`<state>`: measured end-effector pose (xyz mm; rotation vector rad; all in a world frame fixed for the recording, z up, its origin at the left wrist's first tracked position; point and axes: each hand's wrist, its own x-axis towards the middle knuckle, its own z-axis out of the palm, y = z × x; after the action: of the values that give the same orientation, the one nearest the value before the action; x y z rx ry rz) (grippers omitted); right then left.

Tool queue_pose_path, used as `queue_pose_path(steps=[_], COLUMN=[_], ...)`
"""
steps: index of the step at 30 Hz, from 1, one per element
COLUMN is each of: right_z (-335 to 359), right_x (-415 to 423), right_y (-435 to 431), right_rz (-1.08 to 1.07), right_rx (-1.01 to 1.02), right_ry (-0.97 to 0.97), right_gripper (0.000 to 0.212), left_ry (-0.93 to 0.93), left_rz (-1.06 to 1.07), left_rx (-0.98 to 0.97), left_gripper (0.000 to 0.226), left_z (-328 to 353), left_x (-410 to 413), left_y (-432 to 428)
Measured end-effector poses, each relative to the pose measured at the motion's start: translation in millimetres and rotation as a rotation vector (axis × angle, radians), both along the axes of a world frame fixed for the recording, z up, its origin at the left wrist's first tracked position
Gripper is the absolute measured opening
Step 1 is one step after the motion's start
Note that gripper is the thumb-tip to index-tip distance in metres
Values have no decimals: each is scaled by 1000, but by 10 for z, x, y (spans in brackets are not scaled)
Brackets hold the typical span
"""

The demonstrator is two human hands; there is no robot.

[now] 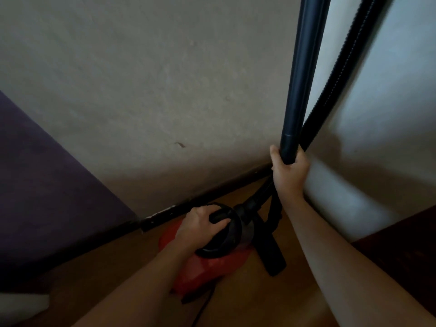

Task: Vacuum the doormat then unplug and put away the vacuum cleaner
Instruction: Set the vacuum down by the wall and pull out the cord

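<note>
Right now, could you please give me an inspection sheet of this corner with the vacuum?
Surface: wooden floor, dim.
Job's things: red vacuum on the floor by the wall; tube rises out of frame, hose beside it; doormat not seen.
Clutter: white object at lower left, unclear.
Hands: left hand grips the vacuum's handle; right hand grips the tube.
Cables: cord trails from the vacuum toward the camera; plug not seen.
Surroundings: wall, dark skirting, purple surface left, dark furniture right.

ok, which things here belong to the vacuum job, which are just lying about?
Job: vacuum cleaner, wand, hose, black nozzle, left hand on the handle, right hand gripping the wand.
Lying about: purple surface, dark furniture, white object at bottom left.
</note>
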<state>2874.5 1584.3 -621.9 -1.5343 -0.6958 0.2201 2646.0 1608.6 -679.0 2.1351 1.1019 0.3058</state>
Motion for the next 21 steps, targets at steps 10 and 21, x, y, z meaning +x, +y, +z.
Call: queue_pose_path(steps=[10, 21], right_z=[-2, -112], right_x=[-118, -16], right_y=[82, 105], right_rz=[19, -15], right_rx=[-15, -25], right_ry=[14, 7], right_gripper=[19, 16], left_ry=[-22, 0], left_rz=[-20, -11], left_rx=[14, 106], left_gripper=[10, 21], left_z=[-37, -108], left_x=[-108, 54], left_y=[98, 153])
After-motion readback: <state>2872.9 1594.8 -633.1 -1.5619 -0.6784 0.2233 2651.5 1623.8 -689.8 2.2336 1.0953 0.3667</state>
